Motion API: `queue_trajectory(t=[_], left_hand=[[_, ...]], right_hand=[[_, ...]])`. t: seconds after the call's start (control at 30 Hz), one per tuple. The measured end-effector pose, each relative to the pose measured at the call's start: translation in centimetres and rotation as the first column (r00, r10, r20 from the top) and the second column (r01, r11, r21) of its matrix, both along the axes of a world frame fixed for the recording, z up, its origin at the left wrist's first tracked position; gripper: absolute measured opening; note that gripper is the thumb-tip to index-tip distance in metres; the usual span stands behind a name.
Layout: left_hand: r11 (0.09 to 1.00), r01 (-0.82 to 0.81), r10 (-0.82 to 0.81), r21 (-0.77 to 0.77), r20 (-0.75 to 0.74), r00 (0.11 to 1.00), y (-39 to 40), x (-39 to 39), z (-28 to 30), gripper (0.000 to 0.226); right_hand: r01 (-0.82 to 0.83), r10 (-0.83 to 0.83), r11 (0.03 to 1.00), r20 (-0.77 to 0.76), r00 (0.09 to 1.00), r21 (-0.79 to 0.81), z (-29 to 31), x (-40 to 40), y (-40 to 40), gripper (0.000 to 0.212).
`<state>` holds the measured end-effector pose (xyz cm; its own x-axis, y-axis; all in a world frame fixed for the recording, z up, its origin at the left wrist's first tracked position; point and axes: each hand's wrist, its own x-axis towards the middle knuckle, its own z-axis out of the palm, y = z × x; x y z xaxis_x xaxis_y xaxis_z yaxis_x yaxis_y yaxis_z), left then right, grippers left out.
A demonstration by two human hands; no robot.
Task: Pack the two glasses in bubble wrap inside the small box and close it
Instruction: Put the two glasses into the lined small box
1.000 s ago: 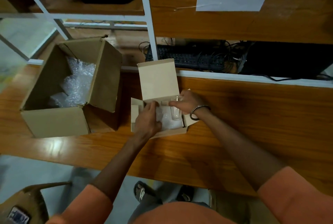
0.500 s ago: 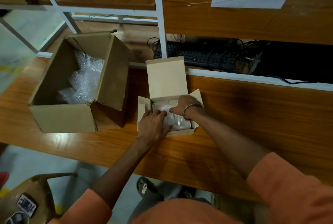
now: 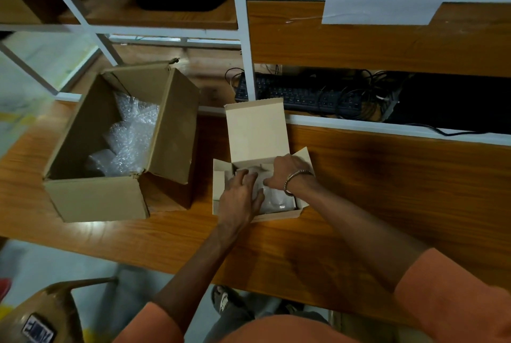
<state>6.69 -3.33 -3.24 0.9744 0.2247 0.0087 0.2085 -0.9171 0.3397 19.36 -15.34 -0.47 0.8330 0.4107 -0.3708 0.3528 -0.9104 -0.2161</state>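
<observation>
Both hands are down in the small pale cardboard box (image 3: pixel 279 215) at mid-desk. The left hand (image 3: pixel 240 195) lies flat on the clear bubble-wrapped glasses (image 3: pixel 273 200). The right hand (image 3: pixel 287 172) curls loosely; its hold is unclear. Lid and side flaps stand open: closing remains.

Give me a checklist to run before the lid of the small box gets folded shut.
1. Lid upright and free to fold: ok.
2. Side flaps still open, need tucking: not ok.
3. Bubble wrap inside the small box: ok.
4. Both glasses wrapped inside: cannot tell, hidden by wrap and hands.
5. Left hand and right hand clear of the opening: not ok, both rest in it.
</observation>
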Motion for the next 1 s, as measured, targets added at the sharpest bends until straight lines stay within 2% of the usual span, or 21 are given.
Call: queue_trajectory(t=[0.23,0.47,0.77,1.0], left_hand=[[0.980,0.062,-0.056,0.188,-0.040,0.998,-0.3,-0.1,-1.3,0.056],[0.955,0.162,-0.112,0.248,-0.202,0.973,0.4,0.2,-0.5,0.065],[0.941,0.266,-0.207,0.208,-0.267,0.941,2.1,0.4,0.2,0.067],[0.970,0.232,-0.215,0.071,-0.190,0.958,3.1,-0.5,-0.6,0.064]], right_hand=[[-0.052,0.053,0.999,-0.026,0.998,0.014,-0.3,0.3,-0.4,0.060],[-0.135,0.123,0.983,-0.095,0.988,-0.127,-0.1,0.3,0.1,0.057],[-0.188,0.188,0.946,-0.029,0.982,-0.265,0.1,-0.6,0.9,0.055],[-0.136,0.114,0.960,-0.102,0.988,-0.246,0.9,-0.6,0.9,0.054]])
